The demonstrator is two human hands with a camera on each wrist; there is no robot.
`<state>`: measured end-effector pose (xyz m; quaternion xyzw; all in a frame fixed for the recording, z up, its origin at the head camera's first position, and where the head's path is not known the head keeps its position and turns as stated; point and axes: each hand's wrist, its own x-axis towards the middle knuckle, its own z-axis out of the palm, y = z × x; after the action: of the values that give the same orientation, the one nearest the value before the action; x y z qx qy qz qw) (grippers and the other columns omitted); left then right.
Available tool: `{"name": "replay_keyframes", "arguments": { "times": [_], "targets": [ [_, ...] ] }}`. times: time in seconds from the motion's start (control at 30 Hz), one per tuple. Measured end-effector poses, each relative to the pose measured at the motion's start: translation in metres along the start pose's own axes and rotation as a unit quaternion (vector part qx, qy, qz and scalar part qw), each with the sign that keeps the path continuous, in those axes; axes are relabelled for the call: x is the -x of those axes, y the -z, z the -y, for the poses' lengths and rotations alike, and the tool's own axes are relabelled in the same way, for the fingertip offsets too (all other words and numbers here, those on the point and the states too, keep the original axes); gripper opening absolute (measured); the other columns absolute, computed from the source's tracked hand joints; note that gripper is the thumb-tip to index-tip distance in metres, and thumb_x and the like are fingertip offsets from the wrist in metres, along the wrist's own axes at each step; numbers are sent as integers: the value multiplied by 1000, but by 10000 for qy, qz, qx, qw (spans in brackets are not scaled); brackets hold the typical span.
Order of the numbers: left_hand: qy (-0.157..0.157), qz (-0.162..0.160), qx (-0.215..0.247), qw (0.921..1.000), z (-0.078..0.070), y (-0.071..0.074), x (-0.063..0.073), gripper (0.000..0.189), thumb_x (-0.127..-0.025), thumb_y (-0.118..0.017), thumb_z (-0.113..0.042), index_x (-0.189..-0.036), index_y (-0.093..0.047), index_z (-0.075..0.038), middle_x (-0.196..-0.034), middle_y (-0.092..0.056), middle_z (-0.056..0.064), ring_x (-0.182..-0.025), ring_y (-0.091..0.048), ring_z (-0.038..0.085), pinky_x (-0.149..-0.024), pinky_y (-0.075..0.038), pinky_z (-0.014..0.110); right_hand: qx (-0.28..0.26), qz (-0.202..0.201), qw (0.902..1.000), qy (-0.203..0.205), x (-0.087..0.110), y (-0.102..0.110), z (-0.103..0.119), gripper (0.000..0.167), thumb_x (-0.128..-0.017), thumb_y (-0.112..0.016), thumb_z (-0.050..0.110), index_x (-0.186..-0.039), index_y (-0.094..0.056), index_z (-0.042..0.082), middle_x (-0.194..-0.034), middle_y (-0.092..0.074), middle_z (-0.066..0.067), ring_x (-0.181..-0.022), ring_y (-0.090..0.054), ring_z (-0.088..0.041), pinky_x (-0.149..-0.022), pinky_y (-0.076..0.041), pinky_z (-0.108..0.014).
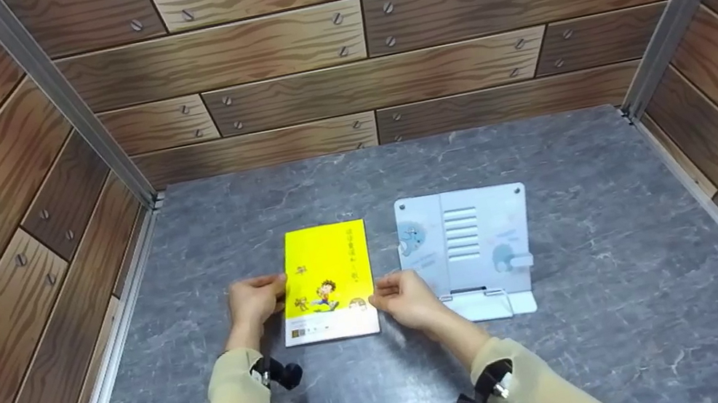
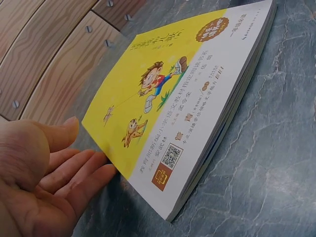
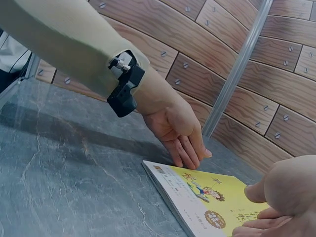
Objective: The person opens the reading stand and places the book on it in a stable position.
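Observation:
A yellow and white book (image 1: 328,258) with a cartoon child on its cover lies flat on the grey tabletop. My left hand (image 1: 254,300) is at its left edge. In the left wrist view, the fingertips (image 2: 109,170) of that hand meet the book's side, while the thumb stays raised and apart from the cover. At the lower right edge is my right hand (image 1: 406,299). The right wrist view shows its thumb (image 3: 256,191) and fingers spread apart beside the book; whether they touch it is partly hidden.
Just right of the book, a pale blue book stand (image 1: 500,224) with whale-like drawings and a wire bracket rests on the grey tabletop (image 1: 598,218). Wood-patterned walls (image 1: 273,47) with metal corner posts enclose the back and sides. A black camera is strapped to each wrist.

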<state>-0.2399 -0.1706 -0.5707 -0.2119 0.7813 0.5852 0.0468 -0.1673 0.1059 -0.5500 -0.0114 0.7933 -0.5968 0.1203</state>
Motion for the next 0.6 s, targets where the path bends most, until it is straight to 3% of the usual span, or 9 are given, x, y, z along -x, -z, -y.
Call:
{"name": "replay_keyframes", "arguments": {
  "times": [0.17,0.6],
  "targets": [
    [61,85,-114,9999,0,0,0,39,-101,-75,-18,-132,-70,6,-122,-73,22,-101,-75,30,-77,-65,35,-134,30,9997,-219,-3,-4,-3,52,-101,-70,6,-140,-51,-22,-133,-63,-32,-127,-61,-43,-105,-54,-45],
    [254,-50,-184,9995,-6,-1,-2,32,-103,-72,-12,-129,-72,7,-119,-74,22,-100,-75,30,-74,-65,33,-269,-72,9984,-489,-11,-6,-8,54,-100,-71,8,-140,-51,-22,-132,-63,-31,-128,-60,-42,-106,-54,-44]
  ]
}}
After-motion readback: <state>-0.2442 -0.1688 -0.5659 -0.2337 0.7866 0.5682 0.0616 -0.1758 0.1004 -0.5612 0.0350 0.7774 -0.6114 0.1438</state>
